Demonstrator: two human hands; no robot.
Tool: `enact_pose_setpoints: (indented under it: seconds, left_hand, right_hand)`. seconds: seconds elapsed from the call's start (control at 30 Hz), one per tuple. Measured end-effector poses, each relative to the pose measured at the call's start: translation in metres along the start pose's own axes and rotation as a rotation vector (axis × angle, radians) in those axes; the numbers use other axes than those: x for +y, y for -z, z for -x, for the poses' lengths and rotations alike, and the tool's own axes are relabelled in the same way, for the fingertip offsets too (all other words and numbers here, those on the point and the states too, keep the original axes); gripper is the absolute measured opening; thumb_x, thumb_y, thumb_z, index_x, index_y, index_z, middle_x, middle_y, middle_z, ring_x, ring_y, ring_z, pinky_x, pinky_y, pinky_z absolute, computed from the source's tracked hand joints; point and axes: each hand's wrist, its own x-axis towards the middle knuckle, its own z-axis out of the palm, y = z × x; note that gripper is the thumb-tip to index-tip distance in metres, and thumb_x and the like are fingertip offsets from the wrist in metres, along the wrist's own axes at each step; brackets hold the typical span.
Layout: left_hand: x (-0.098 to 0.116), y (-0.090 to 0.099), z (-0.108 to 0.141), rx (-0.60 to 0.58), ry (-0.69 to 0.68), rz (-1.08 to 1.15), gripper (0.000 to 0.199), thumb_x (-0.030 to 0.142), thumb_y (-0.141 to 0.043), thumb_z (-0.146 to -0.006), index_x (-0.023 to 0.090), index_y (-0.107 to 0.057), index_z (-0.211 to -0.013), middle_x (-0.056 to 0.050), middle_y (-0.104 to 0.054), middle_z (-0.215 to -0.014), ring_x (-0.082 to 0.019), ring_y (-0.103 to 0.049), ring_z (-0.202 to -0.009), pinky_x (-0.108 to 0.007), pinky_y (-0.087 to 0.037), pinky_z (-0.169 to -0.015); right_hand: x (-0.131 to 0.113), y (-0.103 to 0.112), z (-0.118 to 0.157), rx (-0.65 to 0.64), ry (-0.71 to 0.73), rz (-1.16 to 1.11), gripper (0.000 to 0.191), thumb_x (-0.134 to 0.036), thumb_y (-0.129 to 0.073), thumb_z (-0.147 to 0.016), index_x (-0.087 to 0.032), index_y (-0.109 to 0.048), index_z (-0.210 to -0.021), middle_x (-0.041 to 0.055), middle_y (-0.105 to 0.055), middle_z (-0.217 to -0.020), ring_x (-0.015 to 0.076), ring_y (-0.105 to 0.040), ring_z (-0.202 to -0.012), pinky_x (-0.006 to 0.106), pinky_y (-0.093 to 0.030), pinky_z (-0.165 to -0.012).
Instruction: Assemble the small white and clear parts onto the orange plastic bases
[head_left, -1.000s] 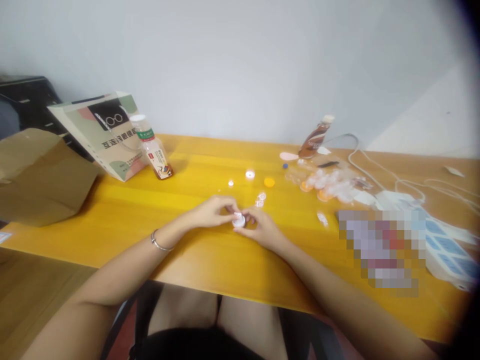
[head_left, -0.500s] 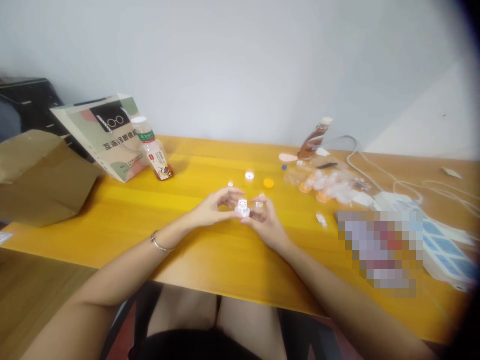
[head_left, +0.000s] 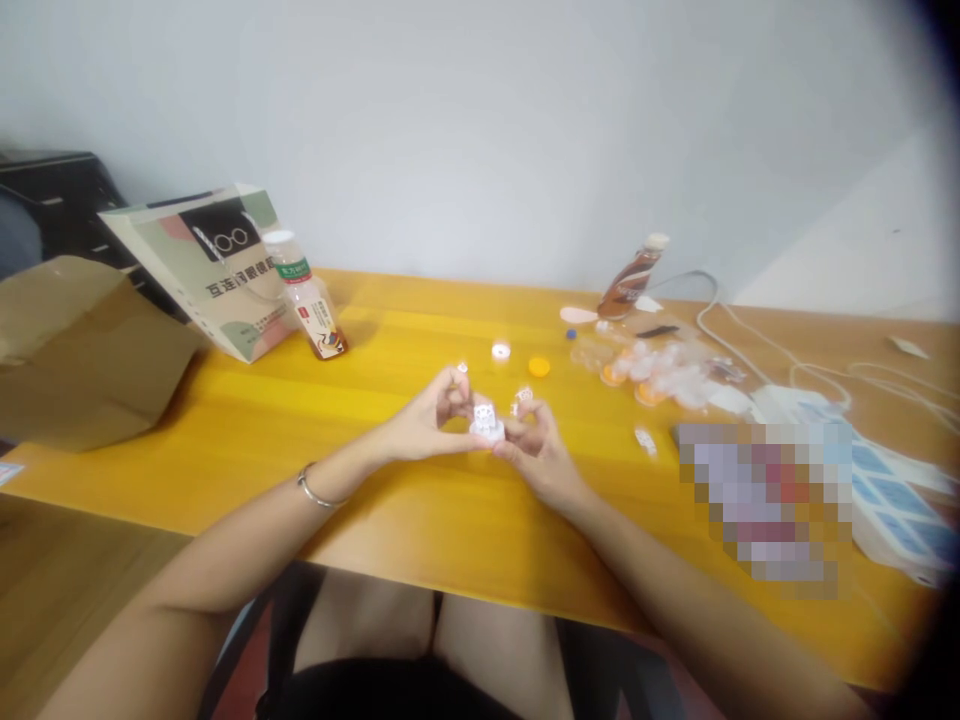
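Note:
A small white piece (head_left: 486,424), wider at its base and patterned on top, is held between my two hands just above the table. My left hand (head_left: 431,415) pinches its left side, with the thumb at the base. On the right side, the thumb and fingers of my right hand (head_left: 541,450) grip the same base. Just behind my right fingers is a small white patterned piece (head_left: 524,397). Another small white piece (head_left: 463,368) shows beyond my left fingertips. Further back lie a white round cap (head_left: 501,351) and a yellow disc (head_left: 538,367).
Bottles stand at the back left (head_left: 313,310) and back right (head_left: 634,280). Paper bags (head_left: 90,350) fill the left. Clear and orange pieces (head_left: 660,370), a white patterned piece (head_left: 645,441), cables, a blurred flat item (head_left: 750,500) and a power strip (head_left: 885,490) lie right.
My left index finger has lifted and curled back from the top of the white piece, which now shows more fully. Both hands have shifted slightly toward me.

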Motion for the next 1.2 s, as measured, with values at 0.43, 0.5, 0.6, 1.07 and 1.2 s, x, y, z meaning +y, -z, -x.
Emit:
enact_pose_setpoints:
  seconds: [0.43,0.5,0.6,1.07,1.2]
  left_hand:
    - [0.001,-0.004,0.001,-0.077,-0.141,0.049,0.040,0.013,-0.064,-0.071,0.020,-0.027,-0.083,-0.005,-0.055,-0.094,-0.011,-0.057,-0.081,-0.026,-0.045,-0.072]
    - [0.001,-0.004,0.001,-0.081,-0.146,0.052,0.040,0.013,-0.064,-0.071,0.020,-0.027,-0.083,-0.005,-0.055,-0.094,-0.011,-0.057,-0.080,-0.027,-0.045,-0.071]
    - [0.000,-0.004,0.001,-0.079,-0.135,0.055,0.039,0.014,-0.064,-0.071,0.020,-0.027,-0.083,-0.005,-0.056,-0.094,-0.012,-0.057,-0.080,-0.028,-0.045,-0.072]
    - [0.004,-0.012,0.004,-0.065,-0.165,0.069,0.038,0.011,-0.062,-0.072,0.020,-0.026,-0.080,-0.007,-0.054,-0.096,-0.013,-0.056,-0.084,-0.028,-0.046,-0.072]
    - [0.004,-0.013,0.005,-0.086,-0.193,0.041,0.037,0.011,-0.062,-0.073,0.020,-0.027,-0.081,-0.008,-0.055,-0.097,-0.014,-0.056,-0.086,-0.029,-0.046,-0.075]
  right_hand:
    - [0.008,0.001,0.002,-0.080,-0.029,-0.275,0.043,-0.037,-0.068,-0.067,-0.026,-0.030,-0.083,-0.0040,-0.061,-0.073,0.0139,-0.060,-0.068,0.030,-0.043,-0.069]
    - [0.007,0.000,0.004,-0.089,-0.063,-0.335,0.042,-0.036,-0.070,-0.066,-0.026,-0.033,-0.084,-0.0038,-0.060,-0.073,0.0144,-0.060,-0.069,0.029,-0.043,-0.069]
    - [0.007,-0.001,0.005,-0.093,-0.099,-0.419,0.039,-0.032,-0.070,-0.066,-0.025,-0.038,-0.085,-0.0037,-0.060,-0.072,0.0131,-0.059,-0.067,0.028,-0.043,-0.068]
    - [0.004,-0.005,0.006,-0.150,-0.247,-0.667,0.030,-0.029,-0.071,-0.064,-0.018,-0.055,-0.087,-0.0001,-0.057,-0.075,0.0104,-0.053,-0.065,0.023,-0.040,-0.059]
    - [0.004,-0.006,0.007,-0.192,-0.304,-0.688,0.022,-0.032,-0.065,-0.069,-0.017,-0.056,-0.082,0.0003,-0.055,-0.070,0.0100,-0.049,-0.060,0.024,-0.037,-0.055]
